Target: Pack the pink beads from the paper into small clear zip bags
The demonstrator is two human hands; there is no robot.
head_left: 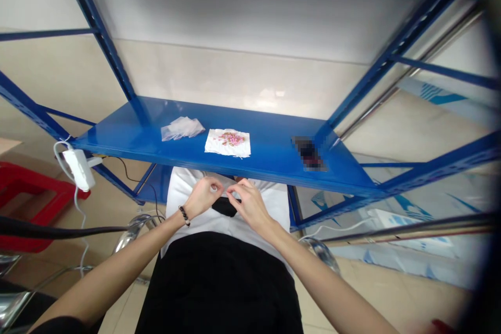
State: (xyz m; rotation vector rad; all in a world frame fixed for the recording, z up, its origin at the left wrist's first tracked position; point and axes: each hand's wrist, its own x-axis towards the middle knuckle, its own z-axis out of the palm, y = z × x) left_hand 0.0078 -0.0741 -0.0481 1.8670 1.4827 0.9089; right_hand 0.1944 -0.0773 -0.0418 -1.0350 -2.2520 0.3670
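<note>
head-worn view, facing forward and down, shelf nearby

Your torso is covered by a plain black top [219, 282], its lower edge curving across your lap, and below it you wear white legwear [182, 185] with soft creases over the thighs. At your left elbow sits the edge of a black sleeve [58, 325] – it leaves your left forearm uncovered. Around your left wrist [189, 210] you have a bracelet [183, 216] of dark, rounded beads – small and glossy, strung side by side
</note>
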